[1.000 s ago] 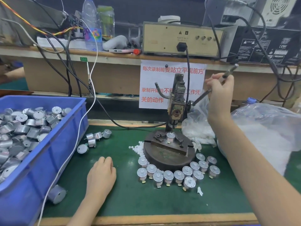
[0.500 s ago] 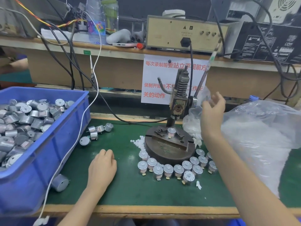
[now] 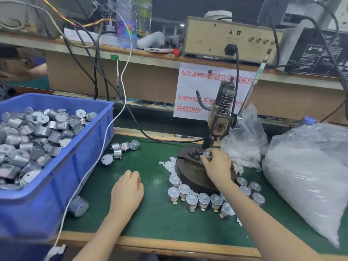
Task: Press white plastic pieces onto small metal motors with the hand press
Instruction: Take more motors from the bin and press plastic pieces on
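The hand press (image 3: 220, 117) stands on a round dark base (image 3: 190, 172) on the green mat. Its lever (image 3: 254, 80) points up and to the right, with no hand on it. My right hand (image 3: 216, 164) is on the base, fingers closed around a small metal motor (image 3: 206, 155) with a white piece on top. My left hand (image 3: 128, 191) rests on the mat, fingers curled, nothing visible in it. Several finished motors (image 3: 203, 200) stand in a curved row in front of the base. Loose white plastic pieces (image 3: 167, 164) lie left of the base.
A blue bin (image 3: 75, 166) full of metal motors sits at the left, with a few loose motors (image 3: 118, 151) beside it. Clear bags of white pieces (image 3: 308, 166) fill the right side. A white cable (image 3: 105, 140) drapes over the bin's edge. A shelf with equipment runs behind.
My right hand let go of the lever, came down to the base and closed on the motor under the ram. The lever swung back up. My left hand stayed on the mat.
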Demonstrator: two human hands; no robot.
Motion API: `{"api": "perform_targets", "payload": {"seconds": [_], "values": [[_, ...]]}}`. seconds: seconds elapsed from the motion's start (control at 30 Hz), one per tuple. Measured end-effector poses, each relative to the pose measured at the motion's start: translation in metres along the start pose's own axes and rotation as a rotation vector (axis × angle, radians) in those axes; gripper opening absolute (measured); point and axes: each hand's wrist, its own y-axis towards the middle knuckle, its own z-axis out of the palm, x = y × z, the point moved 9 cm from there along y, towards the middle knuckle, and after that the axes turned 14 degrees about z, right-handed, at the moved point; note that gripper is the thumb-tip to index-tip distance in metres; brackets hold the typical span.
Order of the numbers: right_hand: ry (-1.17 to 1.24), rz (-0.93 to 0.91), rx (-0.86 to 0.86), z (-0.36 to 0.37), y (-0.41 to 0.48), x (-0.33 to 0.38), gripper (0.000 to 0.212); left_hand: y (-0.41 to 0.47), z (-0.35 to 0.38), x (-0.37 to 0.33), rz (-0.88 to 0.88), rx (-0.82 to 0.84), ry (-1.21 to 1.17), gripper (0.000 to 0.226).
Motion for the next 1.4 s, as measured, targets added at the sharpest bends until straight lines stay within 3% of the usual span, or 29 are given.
{"api": "perform_targets", "payload": {"seconds": [0.13, 0.27, 0.37, 0.6, 0.87, 1.0, 1.23, 1.3, 1.4], "values": [[-0.065, -0.056, 0.004, -0.002, -0.010, -0.001, 0.035, 0.001, 0.000, -0.001, 0.009, -0.008, 0.003, 0.008], [0.052, -0.136, 0.039, -0.012, -0.042, -0.002, 0.035, 0.000, 0.000, 0.000, 0.014, -0.014, 0.009, 0.010], [0.190, -0.249, 0.126, -0.019, -0.080, 0.001, 0.031, 0.000, -0.002, -0.001, 0.022, -0.017, 0.003, 0.011], [0.153, -0.439, 0.378, -0.010, -0.139, -0.006, 0.029, 0.000, -0.001, 0.000, 0.012, -0.021, -0.005, 0.012], [-0.004, -0.579, 0.179, -0.012, -0.148, -0.004, 0.040, -0.001, -0.002, -0.001, 0.024, -0.024, -0.017, 0.013], [-0.080, -0.566, 0.167, -0.009, -0.150, -0.005, 0.048, -0.001, -0.002, -0.001, 0.021, -0.023, -0.024, 0.013], [0.031, -0.540, 0.074, -0.016, -0.129, 0.030, 0.017, -0.002, -0.001, 0.000, 0.005, -0.019, -0.034, 0.014], [-0.052, -0.506, 0.141, 0.001, -0.108, 0.051, 0.012, -0.002, -0.001, 0.001, 0.000, -0.022, -0.039, 0.014], [-0.228, -0.488, 0.242, 0.040, -0.074, 0.077, 0.023, -0.002, -0.001, 0.001, -0.006, -0.023, -0.058, 0.014]]}}
